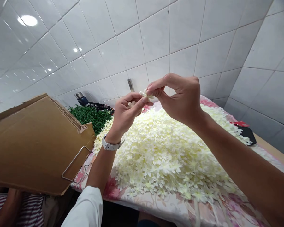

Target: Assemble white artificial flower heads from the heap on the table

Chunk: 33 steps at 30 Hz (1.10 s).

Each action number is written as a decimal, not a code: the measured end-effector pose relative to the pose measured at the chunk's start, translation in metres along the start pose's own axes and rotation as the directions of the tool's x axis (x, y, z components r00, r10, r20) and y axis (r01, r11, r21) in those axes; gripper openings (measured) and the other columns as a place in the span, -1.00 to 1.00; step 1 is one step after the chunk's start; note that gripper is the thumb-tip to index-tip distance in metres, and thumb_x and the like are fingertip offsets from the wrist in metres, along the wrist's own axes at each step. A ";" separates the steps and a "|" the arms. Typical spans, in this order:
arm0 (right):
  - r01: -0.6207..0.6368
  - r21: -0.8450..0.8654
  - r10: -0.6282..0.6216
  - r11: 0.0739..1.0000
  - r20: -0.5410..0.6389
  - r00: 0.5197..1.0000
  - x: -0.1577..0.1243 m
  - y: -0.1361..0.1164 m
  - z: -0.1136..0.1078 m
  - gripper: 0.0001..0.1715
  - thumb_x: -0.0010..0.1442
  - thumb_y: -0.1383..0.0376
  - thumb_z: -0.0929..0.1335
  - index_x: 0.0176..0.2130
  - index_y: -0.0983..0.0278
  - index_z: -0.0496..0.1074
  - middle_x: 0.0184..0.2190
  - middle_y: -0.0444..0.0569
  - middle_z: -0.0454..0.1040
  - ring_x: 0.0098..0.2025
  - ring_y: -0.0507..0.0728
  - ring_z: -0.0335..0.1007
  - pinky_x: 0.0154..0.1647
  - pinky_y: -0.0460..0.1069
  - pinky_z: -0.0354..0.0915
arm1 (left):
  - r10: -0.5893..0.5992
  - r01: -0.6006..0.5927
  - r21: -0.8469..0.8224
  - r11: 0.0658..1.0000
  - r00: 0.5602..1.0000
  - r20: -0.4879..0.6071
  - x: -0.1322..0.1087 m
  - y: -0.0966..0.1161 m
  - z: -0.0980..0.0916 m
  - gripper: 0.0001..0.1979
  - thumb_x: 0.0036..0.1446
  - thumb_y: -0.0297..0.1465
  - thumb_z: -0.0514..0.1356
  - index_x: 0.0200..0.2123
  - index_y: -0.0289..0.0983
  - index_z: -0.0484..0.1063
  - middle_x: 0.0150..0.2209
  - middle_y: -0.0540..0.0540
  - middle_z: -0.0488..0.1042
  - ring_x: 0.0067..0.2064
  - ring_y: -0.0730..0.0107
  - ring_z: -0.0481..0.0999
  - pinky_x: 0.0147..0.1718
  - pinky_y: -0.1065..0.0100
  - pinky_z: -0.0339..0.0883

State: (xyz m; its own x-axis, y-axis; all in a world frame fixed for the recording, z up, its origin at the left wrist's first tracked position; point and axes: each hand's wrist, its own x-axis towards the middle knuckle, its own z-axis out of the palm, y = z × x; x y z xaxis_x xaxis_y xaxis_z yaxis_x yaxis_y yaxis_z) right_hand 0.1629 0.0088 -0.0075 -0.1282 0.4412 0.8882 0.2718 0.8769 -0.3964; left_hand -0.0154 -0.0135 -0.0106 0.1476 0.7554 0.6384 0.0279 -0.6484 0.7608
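Both hands are raised over a wide heap of cream-white artificial flowers (165, 148) and meet in front of the tiled wall. Between the fingertips of my left hand (126, 112) is a small white artificial flower (145, 93). More pale flower pieces (132, 104) show inside that hand's curled fingers. My right hand (180, 96) pinches the same flower from the right, thumb and forefinger closed on its petals. The flower's stem end is hidden by the fingers.
A cardboard sheet (38, 145) stands at the left, beside a bent metal wire frame (73, 165). Green wire-like stems (90, 118) are piled behind it, near a dark bottle (81, 98). A black phone-like object (248, 135) lies at the right. Someone in a striped garment (30, 209) is at lower left.
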 end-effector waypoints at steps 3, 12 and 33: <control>0.086 0.018 -0.087 0.996 0.067 0.994 0.002 0.000 -0.002 -0.77 0.33 0.26 0.36 -0.36 0.13 0.56 -0.21 -0.02 0.65 -0.13 0.21 0.55 -0.08 0.15 0.44 | -0.056 0.058 -0.017 0.998 0.992 0.114 0.001 0.003 -0.002 -0.60 0.22 -0.04 0.29 -0.37 -0.29 0.57 -0.65 0.07 0.31 -0.63 0.68 0.01 -0.62 0.41 -0.09; 0.203 0.029 -0.204 0.979 0.244 0.948 0.010 0.002 -0.013 -0.73 0.28 0.35 0.35 -0.42 0.13 0.55 -0.09 -0.02 0.52 -0.30 0.10 0.38 -0.24 0.09 0.39 | -0.180 0.186 -0.048 0.981 0.978 0.101 0.003 0.004 -0.005 -0.63 0.12 -0.08 0.38 -0.45 -0.28 0.50 -0.66 0.16 0.04 -0.61 0.68 -0.07 -0.59 0.40 -0.20; 0.108 -0.049 -0.084 0.993 0.346 0.934 0.017 0.020 -0.023 -0.78 0.30 0.16 0.40 -0.32 0.19 0.59 -0.32 -0.02 0.58 -0.34 0.12 0.45 -0.25 0.07 0.33 | -0.048 0.053 0.030 0.998 0.987 -0.155 0.006 -0.003 -0.008 -0.59 0.04 -0.06 0.43 -0.40 -0.29 0.47 -0.60 0.14 0.14 -0.62 0.70 -0.04 -0.64 0.42 -0.19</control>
State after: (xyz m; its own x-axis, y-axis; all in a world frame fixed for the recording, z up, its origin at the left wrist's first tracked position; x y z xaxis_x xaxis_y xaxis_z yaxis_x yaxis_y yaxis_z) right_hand 0.1880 0.0293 0.0050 -0.4728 0.4044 0.7829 0.3027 0.9089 -0.2867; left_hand -0.0227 -0.0058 -0.0084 -0.0087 0.7909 0.6119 0.0654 -0.6101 0.7896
